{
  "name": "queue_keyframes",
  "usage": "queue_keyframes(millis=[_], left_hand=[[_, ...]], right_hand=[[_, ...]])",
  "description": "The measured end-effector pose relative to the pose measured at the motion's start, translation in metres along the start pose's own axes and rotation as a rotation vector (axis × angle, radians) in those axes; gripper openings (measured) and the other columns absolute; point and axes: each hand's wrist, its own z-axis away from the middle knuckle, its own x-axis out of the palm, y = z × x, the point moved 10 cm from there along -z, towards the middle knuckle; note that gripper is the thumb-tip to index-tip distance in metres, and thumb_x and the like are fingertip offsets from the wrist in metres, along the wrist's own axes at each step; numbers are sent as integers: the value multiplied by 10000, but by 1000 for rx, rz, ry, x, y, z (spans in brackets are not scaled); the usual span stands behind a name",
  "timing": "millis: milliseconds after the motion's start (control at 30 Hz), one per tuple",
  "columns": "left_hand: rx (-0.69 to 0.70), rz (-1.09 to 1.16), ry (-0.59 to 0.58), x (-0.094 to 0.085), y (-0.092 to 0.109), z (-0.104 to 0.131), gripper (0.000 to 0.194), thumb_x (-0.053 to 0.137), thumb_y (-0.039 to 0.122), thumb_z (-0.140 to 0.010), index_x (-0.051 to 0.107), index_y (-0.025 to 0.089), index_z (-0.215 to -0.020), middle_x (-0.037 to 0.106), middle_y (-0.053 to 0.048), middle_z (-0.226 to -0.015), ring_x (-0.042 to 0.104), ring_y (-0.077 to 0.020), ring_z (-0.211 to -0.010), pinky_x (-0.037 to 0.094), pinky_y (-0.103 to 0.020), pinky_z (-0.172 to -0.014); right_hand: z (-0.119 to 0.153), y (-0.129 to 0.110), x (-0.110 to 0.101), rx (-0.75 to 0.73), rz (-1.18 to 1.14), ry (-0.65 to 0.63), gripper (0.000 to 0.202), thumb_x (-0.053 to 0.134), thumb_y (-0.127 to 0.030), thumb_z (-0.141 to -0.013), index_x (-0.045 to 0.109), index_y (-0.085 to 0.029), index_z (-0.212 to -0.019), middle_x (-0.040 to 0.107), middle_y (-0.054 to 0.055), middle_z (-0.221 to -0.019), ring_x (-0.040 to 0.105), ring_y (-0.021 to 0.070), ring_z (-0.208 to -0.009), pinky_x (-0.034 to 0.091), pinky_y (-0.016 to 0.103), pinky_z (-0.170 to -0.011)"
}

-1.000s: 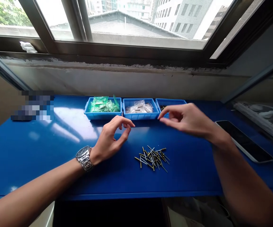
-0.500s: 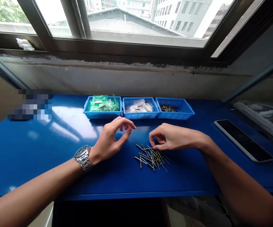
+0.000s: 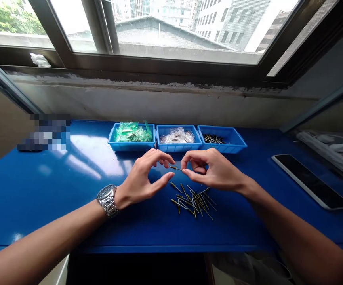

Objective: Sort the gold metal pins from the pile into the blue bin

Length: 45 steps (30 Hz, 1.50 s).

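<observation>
A blind rivet [image 3: 175, 168] with a brass-coloured body and thin silver pin is pinched by its pin end in my right hand [image 3: 211, 168]. Its body points left, into the gap between the thumb and fingers of my left hand [image 3: 147, 172]. That hand is apart from the rivet, fingers curved and spread, with nothing in them; a metal watch [image 3: 107, 199] is on its wrist. Below both hands, a loose pile of similar rivets [image 3: 197, 202] lies on the blue table [image 3: 141, 233], pointing various ways.
Three blue bins stand in a row behind the hands: one with green packets [image 3: 132, 132], one with clear packets [image 3: 177, 136], one with dark small parts [image 3: 213, 139]. A phone [image 3: 311, 180] lies at the right. A window [image 3: 174, 35] is beyond the wall.
My right hand has lifted from the pile and moved up with a rivet in its fingertips. My left hand has shifted slightly right, its thumb and fingers wider apart.
</observation>
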Motion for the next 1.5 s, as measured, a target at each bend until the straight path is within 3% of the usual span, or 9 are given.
queue_keyframes(millis=[200,433,633,767,967,1200,1333,1500], left_hand=[[31,-24,33,-2,3,-2,44,669,187,-933,666,161,-968,679,-42,-921,602,-160,-858,498,-306,-779],[26,-24,56,-5,2,-2,23,679,182,-931,673,167,-947,680,-35,-898,594,-161,-845,495,-303,-771],[15,-18,70,-6,-1,-3,37,686,188,-930,666,162,-946,677,-40,-911,592,-162,-850,494,-297,-761],[30,-16,33,-2,0,-2,31,668,182,-938,670,159,-959,675,-56,-954,604,-176,-894,498,-324,-810],[72,-24,-8,5,5,-1,38,660,182,-937,662,153,-962,668,-74,-980,602,-190,-916,507,-344,-833],[54,-16,106,-10,5,-1,41,664,142,-920,667,159,-957,670,-58,-962,611,-181,-913,516,-330,-817],[79,-24,157,-15,9,0,44,676,139,-917,671,156,-957,677,-55,-949,615,-175,-911,522,-319,-809],[107,-30,137,-12,13,-1,40,681,129,-910,679,152,-943,681,-61,-943,616,-179,-901,524,-328,-805]], right_hand=[[-1,-6,9,-43,-25,57,77,657,-243,-887,685,-176,-862,371,-87,-554,352,72,-497,296,226,-492],[-2,-7,11,-88,-8,118,90,673,-267,-890,683,-178,-894,380,-90,-557,358,69,-487,317,222,-488],[4,-18,-2,-174,88,321,52,689,-218,-868,683,-166,-864,377,-88,-571,356,57,-483,328,217,-494],[10,-30,-4,-242,101,390,63,691,-220,-881,683,-158,-877,377,-89,-571,362,54,-479,337,211,-491],[13,-38,3,-300,109,383,27,692,-178,-867,685,-158,-885,372,-90,-580,353,48,-482,335,207,-495],[10,-29,-6,-204,86,423,71,674,-229,-899,684,-159,-895,381,-88,-568,374,57,-474,347,215,-491],[3,-21,4,-165,44,338,53,670,-213,-899,688,-163,-902,389,-87,-577,387,57,-487,339,209,-492],[0,-18,17,-167,8,254,57,677,-189,-885,697,-155,-926,399,-85,-588,383,57,-500,329,211,-496]])
